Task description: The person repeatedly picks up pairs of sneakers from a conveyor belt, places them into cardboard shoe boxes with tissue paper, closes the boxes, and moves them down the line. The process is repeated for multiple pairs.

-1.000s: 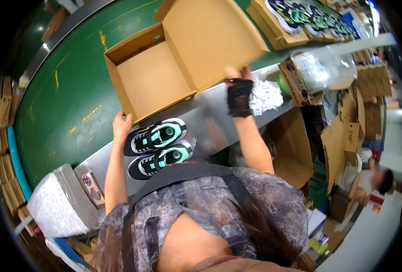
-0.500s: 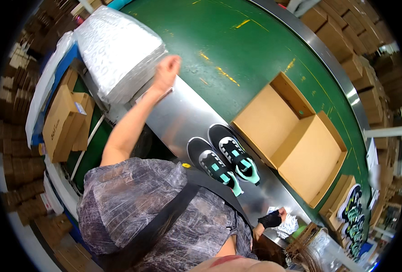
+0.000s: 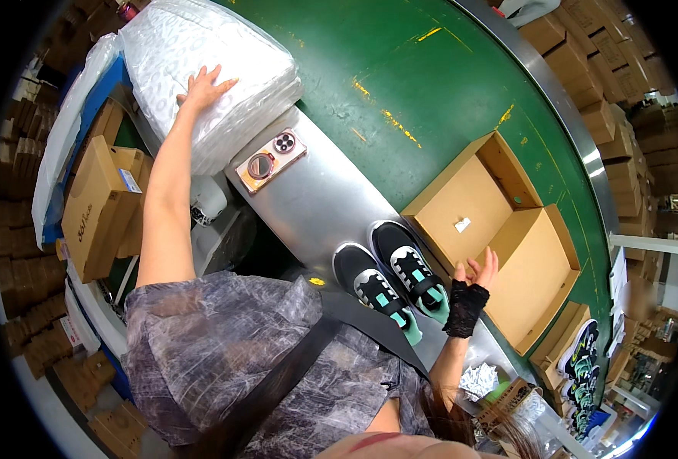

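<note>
My left hand (image 3: 205,90) lies with spread fingers on a stack of thin white sheets wrapped in clear plastic (image 3: 228,57). In a black lace fingerless glove, my right hand (image 3: 471,294) is raised beside the open cardboard shoebox (image 3: 450,191), fingers apart and nothing held. Inside the box rests a small white packet (image 3: 462,224). A pair of black, white and mint sneakers, the left shoe (image 3: 369,283) and the right shoe (image 3: 405,264), stands on the metal ledge (image 3: 331,191) between my body and the box.
A phone in a patterned case (image 3: 270,159) sits on the ledge near the stack. Beyond runs a green conveyor belt (image 3: 354,46). More sneakers (image 3: 581,359) stand at the right, past crumpled white paper (image 3: 479,381). Brown shoeboxes (image 3: 98,206) lie at the left.
My left hand has moved left from the stack's edge onto its top, its fingers spreading. My right hand has risen from the crumpled paper to the box. A white packet now shows in the box.
</note>
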Motion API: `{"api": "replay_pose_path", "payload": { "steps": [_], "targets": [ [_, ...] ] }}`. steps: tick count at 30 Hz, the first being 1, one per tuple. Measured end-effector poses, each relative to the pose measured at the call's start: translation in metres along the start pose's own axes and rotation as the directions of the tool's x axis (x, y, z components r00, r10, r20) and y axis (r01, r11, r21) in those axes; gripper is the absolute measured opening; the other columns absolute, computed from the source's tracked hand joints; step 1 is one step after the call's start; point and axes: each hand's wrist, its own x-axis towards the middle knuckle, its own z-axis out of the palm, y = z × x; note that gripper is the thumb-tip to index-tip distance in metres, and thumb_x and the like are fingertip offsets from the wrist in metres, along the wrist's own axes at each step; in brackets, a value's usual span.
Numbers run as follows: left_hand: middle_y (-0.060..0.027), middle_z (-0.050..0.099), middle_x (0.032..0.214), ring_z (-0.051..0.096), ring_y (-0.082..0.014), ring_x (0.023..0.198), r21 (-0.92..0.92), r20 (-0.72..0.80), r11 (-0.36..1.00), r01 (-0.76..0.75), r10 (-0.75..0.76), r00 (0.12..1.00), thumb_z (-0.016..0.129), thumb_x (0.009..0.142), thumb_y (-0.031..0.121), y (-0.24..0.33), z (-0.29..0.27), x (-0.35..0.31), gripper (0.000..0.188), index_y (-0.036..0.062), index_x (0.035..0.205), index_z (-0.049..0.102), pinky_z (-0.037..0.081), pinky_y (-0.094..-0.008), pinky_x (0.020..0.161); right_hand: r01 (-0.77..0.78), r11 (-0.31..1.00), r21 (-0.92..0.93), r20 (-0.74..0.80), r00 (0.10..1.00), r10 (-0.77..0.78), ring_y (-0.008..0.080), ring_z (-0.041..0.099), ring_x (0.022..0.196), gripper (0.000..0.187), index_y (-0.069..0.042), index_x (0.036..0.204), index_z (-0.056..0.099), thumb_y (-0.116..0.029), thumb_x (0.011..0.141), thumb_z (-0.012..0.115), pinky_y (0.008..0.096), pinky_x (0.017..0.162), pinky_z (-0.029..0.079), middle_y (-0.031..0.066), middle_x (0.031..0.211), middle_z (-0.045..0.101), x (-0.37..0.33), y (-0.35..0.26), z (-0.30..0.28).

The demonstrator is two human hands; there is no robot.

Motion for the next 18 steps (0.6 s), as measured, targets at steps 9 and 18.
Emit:
{"api": "replay_pose_path", "payload": {
  "steps": [9,18],
  "targets": [
    [-0.0067,0.061,0.103,0.057,-0.0251,0.098,0.122,-0.362,0.991,-0.048,0.090,0.928,0.041,0.084,0.043,-0.032,0.037,0.036,0.038,0.0195,0.104,0.062,0.039,-0.0369,0.087,-0.069,0.998,0.004,0.034,0.997,0.069,0.0196,0.057,0.084,0.051,-0.007,0.122,0.043,-0.013,0.076,0.064,0.0268,0.064,0.048,0.0149,0.129,0.033,-0.025,0.008,0.015],
    [-0.0144,0.062,0.071,0.055,-0.0293,0.061,0.052,-0.806,0.908,-0.416,0.285,0.519,0.056,0.083,0.032,0.033,-0.086,0.003,0.030,0.0039,0.079,0.067,0.044,-0.0378,0.058,-0.215,0.976,0.040,-0.006,0.976,0.216,0.0209,0.058,0.080,0.046,-0.007,0.114,0.048,-0.014,0.073,0.066,0.0318,0.068,0.046,0.0140,0.118,0.047,-0.052,0.022,-0.033]
  ]
}}
